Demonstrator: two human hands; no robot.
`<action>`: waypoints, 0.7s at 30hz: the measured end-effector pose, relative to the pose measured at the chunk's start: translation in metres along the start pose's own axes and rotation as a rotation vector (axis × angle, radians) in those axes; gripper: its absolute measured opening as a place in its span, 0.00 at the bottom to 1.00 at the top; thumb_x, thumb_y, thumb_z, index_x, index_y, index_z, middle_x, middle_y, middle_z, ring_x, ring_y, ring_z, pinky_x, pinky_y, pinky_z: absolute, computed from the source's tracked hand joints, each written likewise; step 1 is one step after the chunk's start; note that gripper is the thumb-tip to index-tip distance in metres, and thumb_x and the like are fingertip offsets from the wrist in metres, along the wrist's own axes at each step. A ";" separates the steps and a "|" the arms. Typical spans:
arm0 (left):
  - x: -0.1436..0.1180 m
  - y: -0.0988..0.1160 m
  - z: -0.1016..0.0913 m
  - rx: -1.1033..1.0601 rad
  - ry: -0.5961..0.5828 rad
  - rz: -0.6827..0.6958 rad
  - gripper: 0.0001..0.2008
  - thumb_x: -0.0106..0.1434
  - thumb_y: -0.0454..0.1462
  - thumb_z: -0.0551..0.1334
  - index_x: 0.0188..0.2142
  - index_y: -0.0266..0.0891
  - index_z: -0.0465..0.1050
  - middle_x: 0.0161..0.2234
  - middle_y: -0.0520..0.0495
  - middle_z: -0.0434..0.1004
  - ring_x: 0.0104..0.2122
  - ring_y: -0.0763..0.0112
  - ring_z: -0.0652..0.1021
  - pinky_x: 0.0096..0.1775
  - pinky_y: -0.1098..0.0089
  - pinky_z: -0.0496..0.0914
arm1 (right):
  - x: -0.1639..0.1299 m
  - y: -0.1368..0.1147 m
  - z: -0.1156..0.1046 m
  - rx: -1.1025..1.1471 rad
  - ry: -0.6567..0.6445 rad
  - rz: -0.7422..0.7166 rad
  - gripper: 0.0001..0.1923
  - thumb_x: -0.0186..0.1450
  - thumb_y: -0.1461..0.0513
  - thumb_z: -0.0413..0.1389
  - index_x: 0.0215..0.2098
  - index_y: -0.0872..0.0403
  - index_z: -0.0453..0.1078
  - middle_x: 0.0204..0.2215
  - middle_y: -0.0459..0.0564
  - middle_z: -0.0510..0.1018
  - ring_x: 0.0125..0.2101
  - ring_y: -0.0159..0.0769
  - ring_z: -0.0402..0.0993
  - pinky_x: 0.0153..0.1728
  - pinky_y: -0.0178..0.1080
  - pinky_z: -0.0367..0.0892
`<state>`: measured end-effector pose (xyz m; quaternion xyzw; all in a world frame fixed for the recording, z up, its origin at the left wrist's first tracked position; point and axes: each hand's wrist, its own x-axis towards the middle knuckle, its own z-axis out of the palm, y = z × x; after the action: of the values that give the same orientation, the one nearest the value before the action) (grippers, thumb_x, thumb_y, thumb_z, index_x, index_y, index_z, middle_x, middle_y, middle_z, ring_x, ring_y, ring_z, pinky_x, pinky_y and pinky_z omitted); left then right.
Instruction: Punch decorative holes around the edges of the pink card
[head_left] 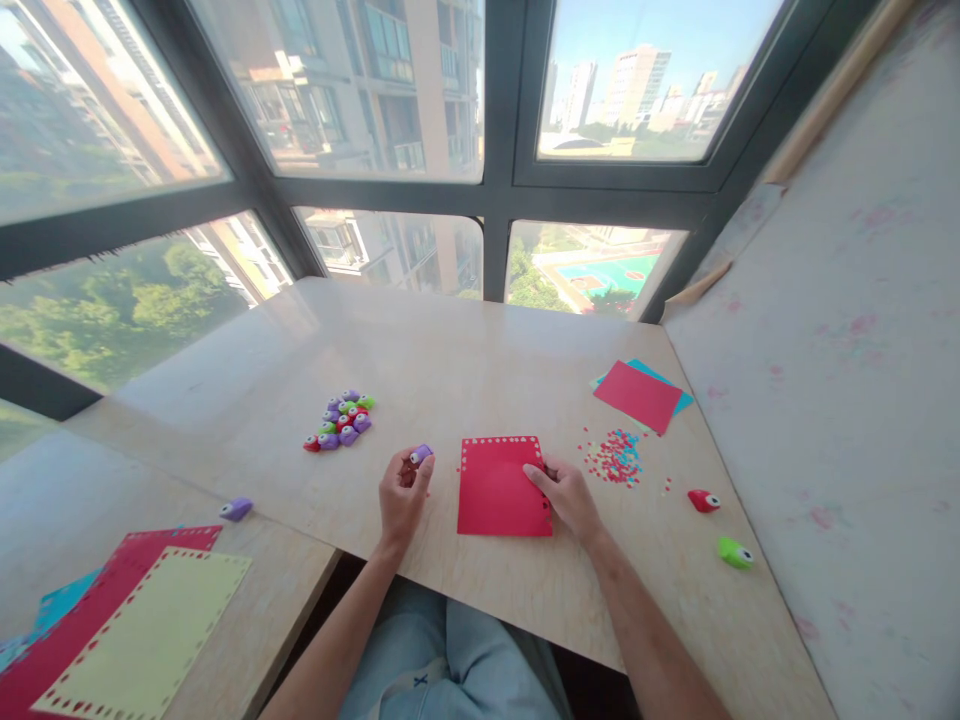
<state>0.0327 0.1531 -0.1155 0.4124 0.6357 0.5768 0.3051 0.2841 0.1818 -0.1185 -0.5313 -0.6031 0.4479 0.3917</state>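
Left hand: the left hand (403, 492) is closed round a small purple paper punch (421, 454), pinched at the fingertips and raised just off the table (450, 340).
Right hand: the right hand (568, 495) lies flat, fingers spread on the right edge of the red paper sheet (501, 487), pinning it; it grips nothing.
Sheet: flat on the table between the two hands, with a row of punched holes along its top and right edges.
Doing it well: judging by those rows, the punch is best slid squarely over an unpunched edge, with the sheet held still and the spacing matched.
Nearby: a cluster of small punches (341, 420) beyond the left hand; confetti (615, 457) right of the sheet.
Hard to make out: the punch's cutting shape and the hole shapes are too small to tell.
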 end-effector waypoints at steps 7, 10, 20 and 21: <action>-0.040 0.003 -0.002 -0.107 0.021 -0.129 0.23 0.55 0.50 0.65 0.41 0.35 0.69 0.27 0.50 0.72 0.21 0.76 0.71 0.19 0.78 0.66 | -0.005 -0.002 0.005 -0.120 -0.020 -0.018 0.21 0.60 0.47 0.55 0.28 0.56 0.73 0.19 0.45 0.70 0.22 0.33 0.64 0.22 0.32 0.58; -0.047 0.003 -0.003 -0.141 0.024 -0.159 0.23 0.55 0.51 0.65 0.40 0.35 0.69 0.26 0.52 0.71 0.19 0.78 0.69 0.18 0.78 0.65 | -0.002 0.000 0.003 -0.215 0.286 -0.010 0.21 0.60 0.48 0.53 0.31 0.58 0.73 0.20 0.47 0.71 0.22 0.34 0.64 0.26 0.35 0.61; -0.051 0.016 0.009 -0.122 0.021 -0.187 0.24 0.54 0.53 0.65 0.39 0.36 0.69 0.25 0.51 0.71 0.21 0.75 0.71 0.20 0.76 0.65 | -0.003 0.015 -0.021 -0.023 0.607 0.086 0.18 0.60 0.47 0.53 0.26 0.54 0.64 0.18 0.42 0.65 0.19 0.31 0.59 0.21 0.33 0.56; -0.056 0.022 0.015 -0.121 -0.005 -0.180 0.24 0.54 0.53 0.64 0.39 0.36 0.69 0.26 0.51 0.71 0.22 0.74 0.71 0.20 0.76 0.66 | -0.004 0.016 -0.019 -0.035 0.583 0.065 0.18 0.60 0.48 0.53 0.25 0.53 0.64 0.18 0.41 0.64 0.19 0.31 0.58 0.21 0.33 0.55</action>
<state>0.0763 0.1107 -0.1010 0.3360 0.6333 0.5834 0.3817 0.3073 0.1812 -0.1278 -0.6632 -0.4554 0.2783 0.5247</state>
